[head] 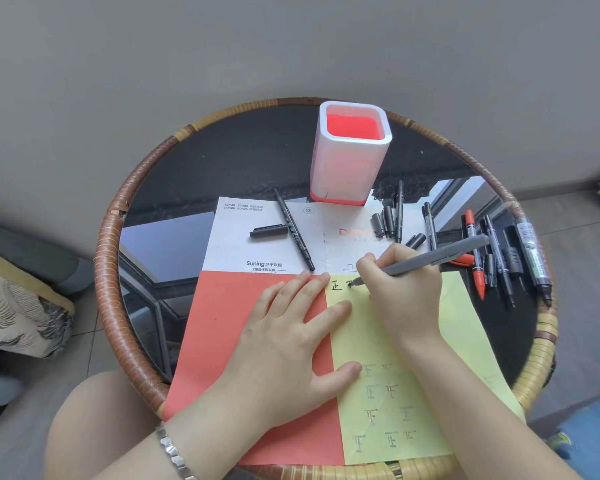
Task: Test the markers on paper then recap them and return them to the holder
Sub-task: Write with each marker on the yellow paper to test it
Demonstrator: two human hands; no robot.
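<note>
A round glass surface [174,161] with a wicker rim fills the frame. Right of centre, the right-hand grip [400,289] is clamped on a grey marker [430,256], and the marker's tip touches the yellow paper [465,323]. The left-hand grip [291,337] lies flat, fingers apart, across the red paper [215,341] and the yellow paper's edge. The white-and-red holder [350,157] stands upright at upper centre. Loose markers [499,258] lie at the right edge.

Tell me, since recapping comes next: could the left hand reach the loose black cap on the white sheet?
Probably yes. The left hand lies flat, holding nothing; the black cap sits beyond its fingertips with only bare white sheet between.
</note>
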